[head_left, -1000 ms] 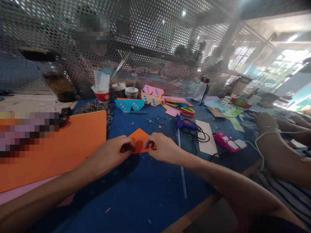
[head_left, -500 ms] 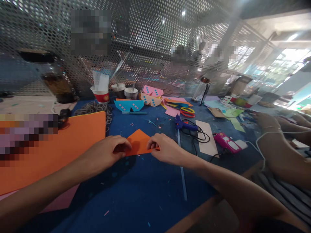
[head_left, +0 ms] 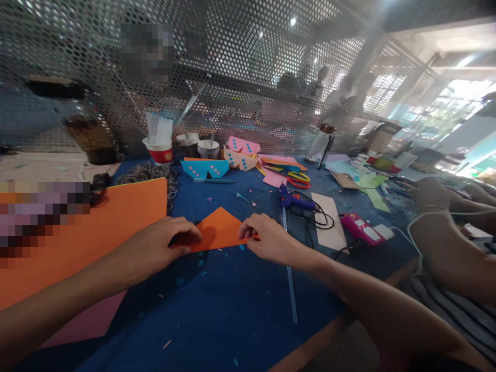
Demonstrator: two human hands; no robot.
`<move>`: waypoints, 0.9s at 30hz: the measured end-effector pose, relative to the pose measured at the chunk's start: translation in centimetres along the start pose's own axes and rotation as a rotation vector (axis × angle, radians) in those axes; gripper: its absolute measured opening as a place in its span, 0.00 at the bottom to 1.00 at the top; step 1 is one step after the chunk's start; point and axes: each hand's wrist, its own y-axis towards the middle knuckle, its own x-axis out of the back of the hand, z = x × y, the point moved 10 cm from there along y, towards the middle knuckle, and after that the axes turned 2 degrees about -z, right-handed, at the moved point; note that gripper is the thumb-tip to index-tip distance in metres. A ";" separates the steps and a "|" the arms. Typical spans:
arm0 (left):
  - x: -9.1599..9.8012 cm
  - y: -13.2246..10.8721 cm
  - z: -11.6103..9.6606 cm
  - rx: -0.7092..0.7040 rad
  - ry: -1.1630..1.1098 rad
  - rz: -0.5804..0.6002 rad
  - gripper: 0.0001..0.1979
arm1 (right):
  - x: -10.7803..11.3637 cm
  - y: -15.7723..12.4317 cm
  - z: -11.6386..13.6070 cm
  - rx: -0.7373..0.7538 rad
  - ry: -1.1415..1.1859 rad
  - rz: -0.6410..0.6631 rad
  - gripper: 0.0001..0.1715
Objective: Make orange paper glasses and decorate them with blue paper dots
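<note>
An orange folded paper triangle lies on the blue tabletop, its peak pointing away from me. My left hand pinches its left corner between thumb and fingers. At the opposite corner, my right hand grips the paper with its fingers curled. Left of my left hand, a large orange sheet lies partly under my forearm, with a pink sheet below it. A blue glue gun rests beyond my right hand, close to a clear glue stick.
Blue, peach and pink paper masks stand at the back near paper cups and a pen. Red-yellow scissors, a cream card and a pink power bank-like device lie right. Another person's arm is far right.
Both hands have moved slightly apart along the lower edge of the orange triangle, and more of that edge shows between them. Both hands still hold its corners.
</note>
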 end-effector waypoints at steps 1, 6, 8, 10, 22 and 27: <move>0.0 0.0 0.1 0.000 -0.001 -0.006 0.12 | 0.2 -0.1 -0.2 -0.003 -0.002 -0.006 0.15; -0.1 -0.3 0.5 0.003 -0.005 -0.020 0.11 | 1.3 -0.7 -1.0 -0.019 -0.001 -0.031 0.17; -0.1 -0.3 0.6 0.008 -0.006 -0.023 0.10 | 1.6 -0.9 -1.3 -0.027 0.012 -0.031 0.18; -0.2 -0.4 0.8 0.013 -0.006 -0.014 0.11 | 1.7 -1.1 -1.4 -0.031 0.026 -0.029 0.19; 0.1 -1.6 2.3 -0.050 -0.113 0.040 0.14 | 1.7 -1.4 -1.9 0.029 0.113 0.043 0.28; 0.5 -2.0 2.8 -0.016 -0.243 0.132 0.16 | 1.6 -1.3 -2.4 0.036 0.153 0.058 0.31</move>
